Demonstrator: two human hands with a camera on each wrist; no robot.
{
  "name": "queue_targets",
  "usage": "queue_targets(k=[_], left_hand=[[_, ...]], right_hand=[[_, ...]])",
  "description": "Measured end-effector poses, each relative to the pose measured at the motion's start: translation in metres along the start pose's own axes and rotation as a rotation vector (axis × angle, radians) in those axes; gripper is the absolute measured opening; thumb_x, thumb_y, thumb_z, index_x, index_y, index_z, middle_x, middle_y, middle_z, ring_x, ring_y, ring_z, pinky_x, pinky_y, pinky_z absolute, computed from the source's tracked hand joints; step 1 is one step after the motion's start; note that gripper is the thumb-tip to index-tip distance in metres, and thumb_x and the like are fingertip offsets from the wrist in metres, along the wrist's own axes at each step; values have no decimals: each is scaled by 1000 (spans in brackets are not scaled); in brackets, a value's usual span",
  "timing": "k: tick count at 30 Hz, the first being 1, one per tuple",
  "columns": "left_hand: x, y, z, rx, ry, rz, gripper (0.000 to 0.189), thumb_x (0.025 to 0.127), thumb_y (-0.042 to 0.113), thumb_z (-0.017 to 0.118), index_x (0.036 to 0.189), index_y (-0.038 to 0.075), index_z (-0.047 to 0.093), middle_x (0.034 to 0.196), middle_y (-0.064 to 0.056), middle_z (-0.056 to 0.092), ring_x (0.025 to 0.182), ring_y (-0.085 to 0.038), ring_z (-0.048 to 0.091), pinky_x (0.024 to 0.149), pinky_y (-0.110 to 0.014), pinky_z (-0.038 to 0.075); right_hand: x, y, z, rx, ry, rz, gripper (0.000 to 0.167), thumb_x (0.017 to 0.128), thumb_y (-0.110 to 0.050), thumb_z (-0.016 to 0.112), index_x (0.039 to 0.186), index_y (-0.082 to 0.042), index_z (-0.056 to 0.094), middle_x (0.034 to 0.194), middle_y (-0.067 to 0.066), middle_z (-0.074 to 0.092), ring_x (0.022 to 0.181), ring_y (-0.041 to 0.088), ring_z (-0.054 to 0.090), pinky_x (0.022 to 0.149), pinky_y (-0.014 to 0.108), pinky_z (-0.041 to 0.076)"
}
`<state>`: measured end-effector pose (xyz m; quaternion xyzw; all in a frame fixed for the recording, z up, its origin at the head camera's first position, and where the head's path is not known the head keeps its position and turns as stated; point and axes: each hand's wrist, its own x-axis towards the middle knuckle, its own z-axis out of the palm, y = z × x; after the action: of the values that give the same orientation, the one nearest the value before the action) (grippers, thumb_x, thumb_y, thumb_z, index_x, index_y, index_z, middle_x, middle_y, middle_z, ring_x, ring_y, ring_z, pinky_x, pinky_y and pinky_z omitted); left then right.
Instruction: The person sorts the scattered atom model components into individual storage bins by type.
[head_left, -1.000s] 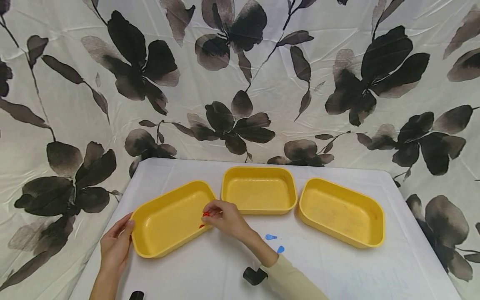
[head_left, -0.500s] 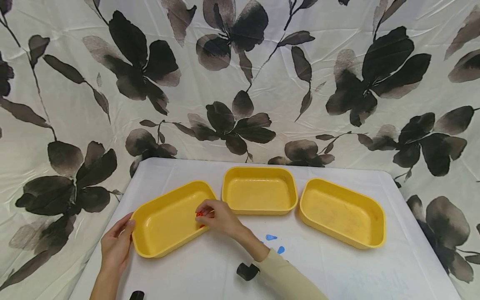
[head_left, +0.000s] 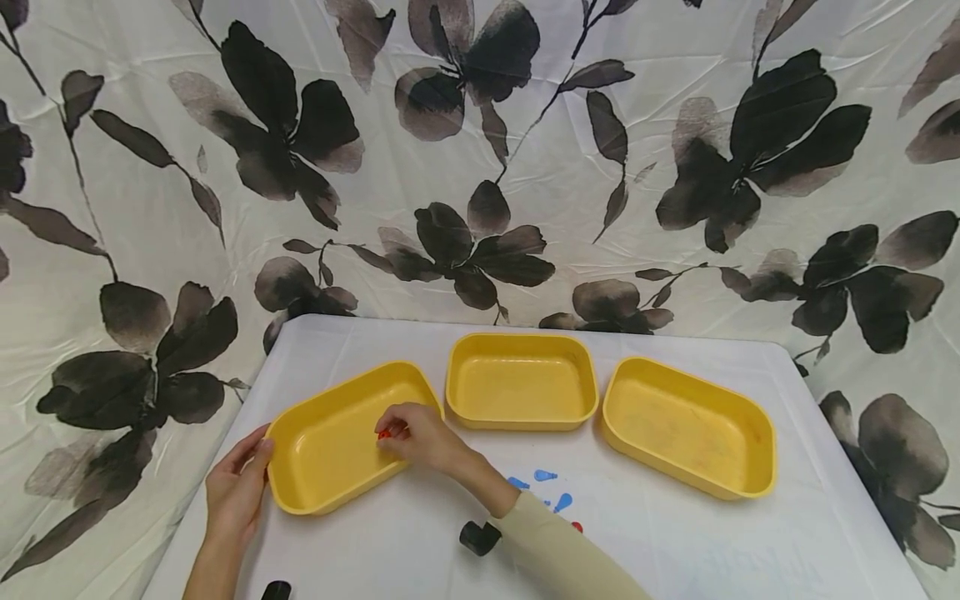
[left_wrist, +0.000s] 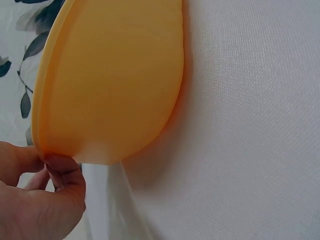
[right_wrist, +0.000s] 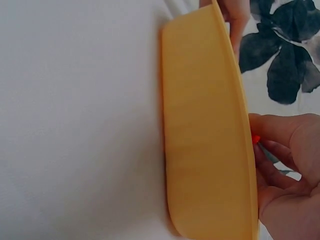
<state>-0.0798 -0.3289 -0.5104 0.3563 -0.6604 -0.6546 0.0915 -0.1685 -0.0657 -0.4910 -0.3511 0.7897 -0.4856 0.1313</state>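
Note:
The left yellow plastic tray (head_left: 337, 450) stands at a slant on the table. My left hand (head_left: 236, 492) pinches its near-left rim between thumb and fingers, which also shows in the left wrist view. My right hand (head_left: 420, 437) is over the tray's right part, with thumb and fingertips pinching a small red piece (head_left: 384, 434). The fingers mostly cover this piece, so its shape cannot be told. In the right wrist view, a speck of the red piece (right_wrist: 256, 139) shows between the fingers, just past the tray's rim.
A middle yellow tray (head_left: 522, 383) and a right yellow tray (head_left: 686, 429) stand at the back. Small blue drop-shaped pieces (head_left: 563, 502) and a red piece (head_left: 577, 527) lie by the right forearm. A black object (head_left: 480, 538) is at the right wrist; another black object (head_left: 277, 590) is at the front edge.
My right hand has moved left, farther over the left tray, with the red piece. More blue pieces and a red piece have come into view beside the forearm. The left hand keeps its grip.

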Motion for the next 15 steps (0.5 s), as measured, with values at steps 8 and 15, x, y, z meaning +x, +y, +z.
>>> queue_targets(k=[8,15], left_hand=[[1,1,0,-4,2,-3,50,106,26,58,152,9,50,119,9,51,100,2,57,80,-6,50],[1,0,-1,-29,-7,1,50,105,25,59,151,7,51,119,6,51,96,3,57,78,-6,50]], right_hand=[[8,-2,1,-98,-52,21,8,93,-3,75,100,-2,73,90,2,66,82,9,58,75,13,49],[14,0,5,-162,-128,16,8,93,-2,75,100,-2,72,85,-2,62,79,7,54,75,10,46]])
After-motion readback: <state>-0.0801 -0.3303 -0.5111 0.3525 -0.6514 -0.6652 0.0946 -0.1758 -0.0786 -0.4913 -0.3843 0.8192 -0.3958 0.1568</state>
